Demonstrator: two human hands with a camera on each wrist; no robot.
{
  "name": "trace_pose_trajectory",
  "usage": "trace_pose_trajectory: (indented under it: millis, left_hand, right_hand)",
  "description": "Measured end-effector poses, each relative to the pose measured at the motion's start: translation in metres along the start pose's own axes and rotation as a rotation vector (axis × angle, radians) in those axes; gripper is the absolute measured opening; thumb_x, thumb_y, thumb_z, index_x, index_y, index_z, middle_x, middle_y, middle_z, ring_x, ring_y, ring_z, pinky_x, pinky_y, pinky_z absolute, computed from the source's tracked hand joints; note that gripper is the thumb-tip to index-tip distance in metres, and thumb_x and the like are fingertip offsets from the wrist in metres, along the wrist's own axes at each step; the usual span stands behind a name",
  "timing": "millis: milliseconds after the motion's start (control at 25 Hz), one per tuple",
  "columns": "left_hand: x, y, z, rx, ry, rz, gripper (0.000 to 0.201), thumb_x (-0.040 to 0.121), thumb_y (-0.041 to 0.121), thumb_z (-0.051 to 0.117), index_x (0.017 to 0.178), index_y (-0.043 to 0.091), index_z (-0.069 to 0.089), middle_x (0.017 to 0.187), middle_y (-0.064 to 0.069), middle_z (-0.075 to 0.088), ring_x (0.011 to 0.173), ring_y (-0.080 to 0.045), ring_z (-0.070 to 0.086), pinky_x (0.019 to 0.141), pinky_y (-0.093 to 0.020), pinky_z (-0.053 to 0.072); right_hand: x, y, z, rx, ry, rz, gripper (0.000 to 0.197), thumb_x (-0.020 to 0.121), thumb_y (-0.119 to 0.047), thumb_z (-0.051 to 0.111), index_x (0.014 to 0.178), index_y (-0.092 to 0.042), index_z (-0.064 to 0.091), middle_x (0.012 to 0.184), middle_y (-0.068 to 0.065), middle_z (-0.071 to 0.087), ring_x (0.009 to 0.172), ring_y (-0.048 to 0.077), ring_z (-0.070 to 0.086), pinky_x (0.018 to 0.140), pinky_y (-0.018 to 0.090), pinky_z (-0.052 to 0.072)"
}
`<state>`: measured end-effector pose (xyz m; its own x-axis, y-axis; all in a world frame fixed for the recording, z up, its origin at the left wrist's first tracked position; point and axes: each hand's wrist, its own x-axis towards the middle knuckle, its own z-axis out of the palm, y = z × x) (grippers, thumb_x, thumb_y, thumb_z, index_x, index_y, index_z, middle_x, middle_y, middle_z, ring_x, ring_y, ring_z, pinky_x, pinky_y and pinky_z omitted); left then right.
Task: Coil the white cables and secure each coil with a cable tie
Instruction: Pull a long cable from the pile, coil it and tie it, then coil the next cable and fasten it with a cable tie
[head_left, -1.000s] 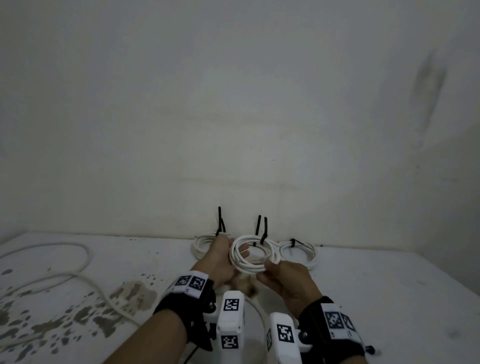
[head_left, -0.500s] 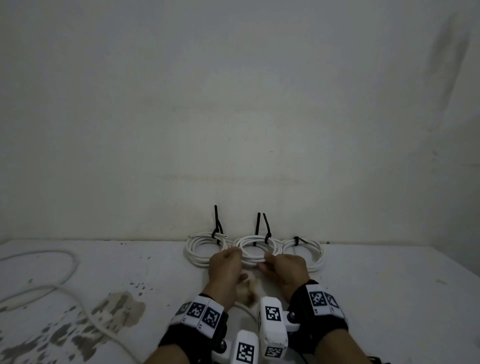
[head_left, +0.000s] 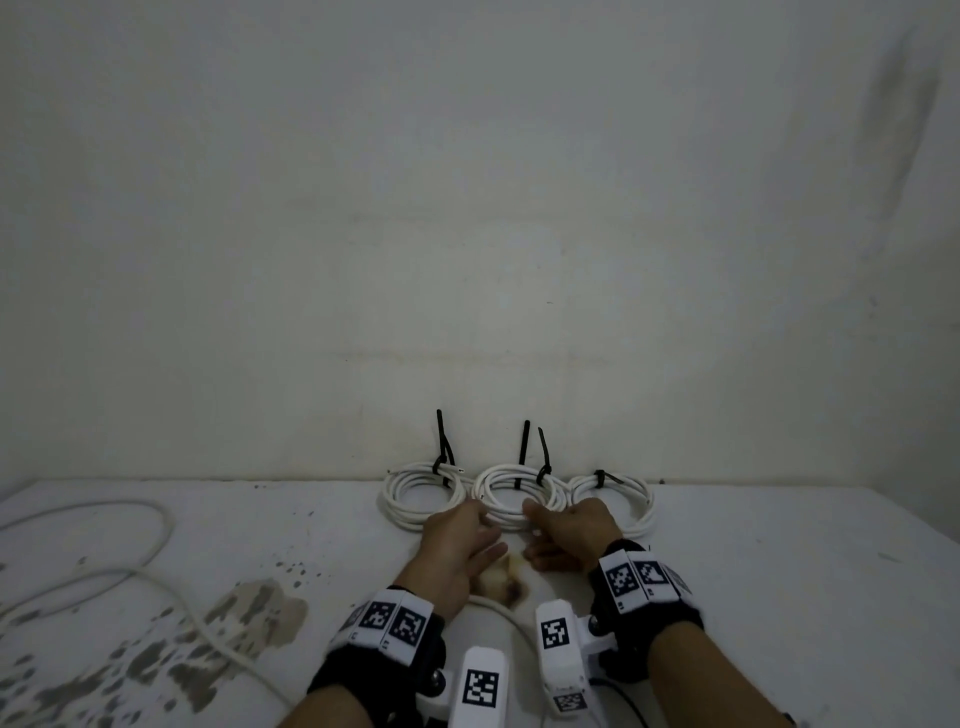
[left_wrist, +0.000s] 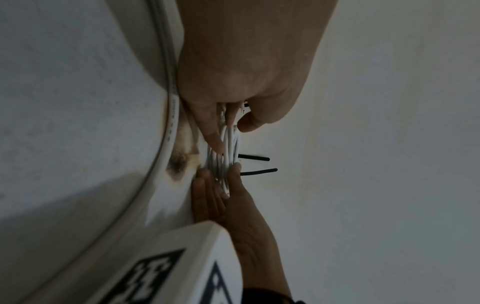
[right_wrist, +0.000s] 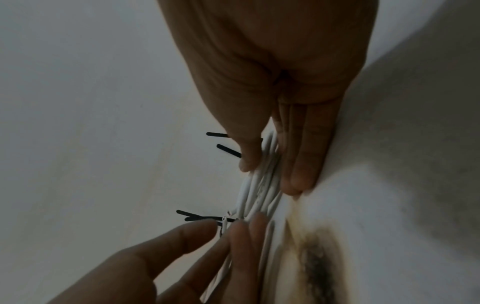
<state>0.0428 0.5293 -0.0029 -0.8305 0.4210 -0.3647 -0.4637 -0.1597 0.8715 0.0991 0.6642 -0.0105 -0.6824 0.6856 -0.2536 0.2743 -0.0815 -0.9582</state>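
3 tied white coils (head_left: 518, 493), 5 blk tie tails (head_left: 524, 447), 1 loose cable (head_left: 156, 582), 2 hands (head_left: 457, 545)

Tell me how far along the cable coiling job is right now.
Done: the left coil and right coil lie tied by the wall. In hand: the left hand and right hand pinch the middle coil, already wearing two black ties. Left: a loose white cable lies uncoiled on the table.

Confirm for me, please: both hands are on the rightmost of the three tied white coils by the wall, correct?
Not quite: the head view shows the left hand and right hand on the middle coil, not the rightmost coil.
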Motion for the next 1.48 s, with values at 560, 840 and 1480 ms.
trace_pose_trajectory:
  millis: [560, 840, 1480]
  left_hand:
    - [-0.073, 0.067, -0.132, 0.058, 0.004, 0.167, 0.025, 0.097, 0.017, 0.057, 0.116, 0.002, 0.063, 0.118, -0.012, 0.063, 0.094, -0.024, 0.069, 0.059, -0.029, 0.057]
    - [-0.143, 0.106, -0.283, 0.201, 0.183, 0.226, 0.025, 0.089, 0.023, 0.070, 0.110, 0.009, 0.072, 0.111, -0.006, 0.071, 0.096, -0.018, 0.070, 0.070, -0.028, 0.055]
    - [-0.210, 0.097, -0.462, 0.840, 0.406, 0.056, 0.034, 0.076, 0.001, 0.076, 0.106, 0.016, 0.071, 0.104, -0.008, 0.063, 0.084, -0.016, 0.057, 0.057, -0.019, 0.045]
  right_hand:
    - [-0.129, -0.048, 0.085, -0.702, -0.317, -0.344, 0.037, 0.097, -0.039, 0.057, 0.075, -0.009, 0.057, 0.062, 0.004, 0.061, 0.041, 0.016, 0.051, 0.041, 0.020, 0.038]
    - [-0.206, -0.055, 0.202, -1.018, -0.598, -0.488, 0.035, 0.098, -0.039, 0.057, 0.089, -0.006, 0.065, 0.068, 0.004, 0.065, 0.047, 0.017, 0.057, 0.047, 0.027, 0.046]
    - [-0.302, -0.031, 0.341, -1.537, -1.107, -0.789, 0.028, 0.074, -0.027, 0.086, 0.099, -0.023, 0.075, 0.083, -0.007, 0.062, 0.064, 0.003, 0.053, 0.045, 0.014, 0.042]
